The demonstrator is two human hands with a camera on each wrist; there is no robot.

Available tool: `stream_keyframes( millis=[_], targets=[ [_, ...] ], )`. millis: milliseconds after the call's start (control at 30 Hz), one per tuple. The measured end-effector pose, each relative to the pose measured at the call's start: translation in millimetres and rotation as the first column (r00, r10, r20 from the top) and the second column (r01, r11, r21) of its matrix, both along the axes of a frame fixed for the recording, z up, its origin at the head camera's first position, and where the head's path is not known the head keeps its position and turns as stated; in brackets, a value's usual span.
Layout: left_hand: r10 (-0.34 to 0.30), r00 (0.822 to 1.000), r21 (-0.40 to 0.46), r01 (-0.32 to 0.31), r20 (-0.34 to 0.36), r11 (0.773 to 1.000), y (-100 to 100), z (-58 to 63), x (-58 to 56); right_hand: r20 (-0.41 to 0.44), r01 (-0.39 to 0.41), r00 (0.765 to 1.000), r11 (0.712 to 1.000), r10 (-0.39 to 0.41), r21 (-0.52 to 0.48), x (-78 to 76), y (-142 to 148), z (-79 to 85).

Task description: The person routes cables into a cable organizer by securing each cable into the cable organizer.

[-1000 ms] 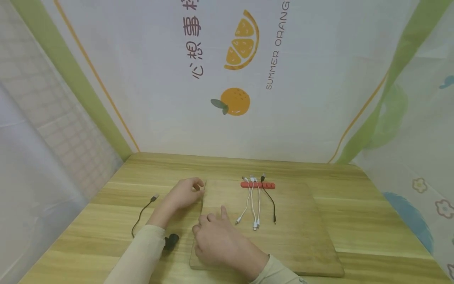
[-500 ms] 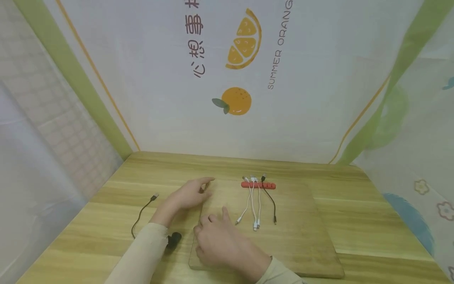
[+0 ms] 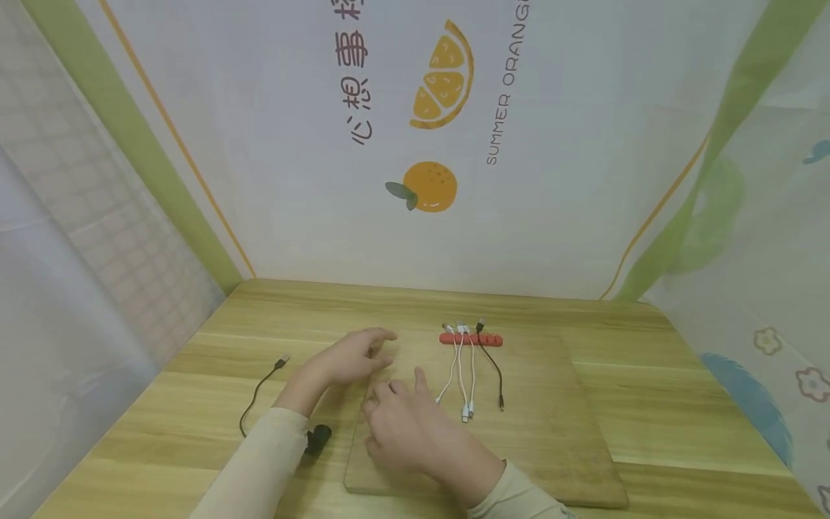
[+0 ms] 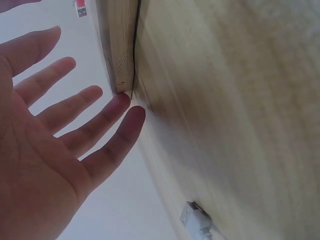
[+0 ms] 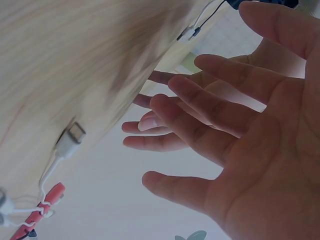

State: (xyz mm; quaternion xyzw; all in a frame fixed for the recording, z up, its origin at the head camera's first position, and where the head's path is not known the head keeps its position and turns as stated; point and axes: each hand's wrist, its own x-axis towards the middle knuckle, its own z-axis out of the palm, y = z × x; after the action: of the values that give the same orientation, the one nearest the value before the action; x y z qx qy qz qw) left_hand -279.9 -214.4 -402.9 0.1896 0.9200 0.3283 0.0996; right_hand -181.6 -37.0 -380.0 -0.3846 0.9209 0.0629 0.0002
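The place looked like a small recording booth set up for tabletop work rather than a lived-in room. A printed fabric backdrop (image 3: 454, 144) with oranges and the words "SUMMER ORANGE" closed off the rear, and thin patterned curtains (image 3: 765, 238) hung at both sides. Inside stood only a wooden table (image 3: 194, 404) bearing a wooden board (image 3: 551, 432).

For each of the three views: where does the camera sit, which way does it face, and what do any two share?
Head: high, facing forward and down at the table; both sleeves, left hand, right hand, red cable holder.
Left wrist: under the left hand, along its open fingers at the wooden board.
Right wrist: under the right hand, showing both hands' fingers.
Shared: head and right wrist views both show the red cable holder.
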Motion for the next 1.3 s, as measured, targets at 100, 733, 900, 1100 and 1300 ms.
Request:
stream_keyframes(
  millis=[100,733,900,1100,1300],
  targets=[
    [0.003,1.000,-0.008,-0.003,-0.004,1.000,1,0.0,-0.9,0.021,0.016,1.000,1.000,-0.016,-0.009,-0.9,2,0.9],
    [0.021,0.999,-0.068,-0.023,-0.030,0.997,7,6.6,-6.8,0.086,0.036,0.996,0.999,-0.033,-0.035,-1.9,12,5.3],
    [0.075,0.996,-0.106,-0.080,-0.044,0.991,-5,12.5,-4.4,0.067,0.017,0.998,0.999,-0.015,-0.027,0.6,8,5.5],
    [0.143,0.988,-0.177,-0.151,-0.053,0.973,-27,18.0,3.8,0.039,-0.015,0.999,1.000,0.016,-0.021,6.3,-4,4.0],
    [0.188,0.982,-0.297,-0.179,0.002,0.938,-44,26.6,18.4,0.017,-0.039,0.999,0.999,0.038,0.035,13.3,-18,3.6]
  ],
)
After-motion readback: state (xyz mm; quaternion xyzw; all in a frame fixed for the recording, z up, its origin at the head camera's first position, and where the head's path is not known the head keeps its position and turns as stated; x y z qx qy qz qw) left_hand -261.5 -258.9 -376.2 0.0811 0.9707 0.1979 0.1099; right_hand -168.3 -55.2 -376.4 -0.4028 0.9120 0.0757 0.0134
